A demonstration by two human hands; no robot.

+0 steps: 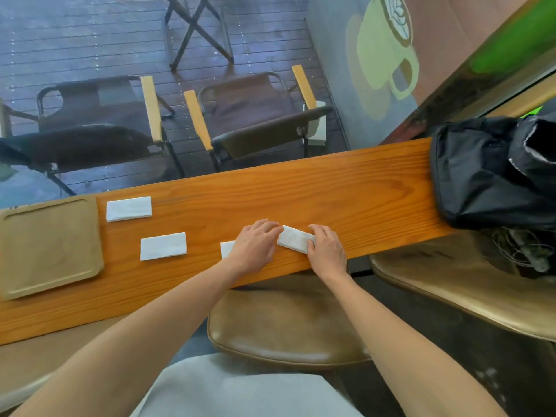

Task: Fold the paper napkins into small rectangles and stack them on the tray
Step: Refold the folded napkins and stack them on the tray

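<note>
A small white folded paper napkin (295,238) lies on the orange wooden desk (346,194) between both hands: left hand (255,245) presses flat-fingered (fingertips on its edge), right hand (326,248) pinches its other end.

A folded white paper napkin (227,249) is mostly hidden beneath the left hand (254,246); the black fabric bag (487,173) is cut off at right.
</note>
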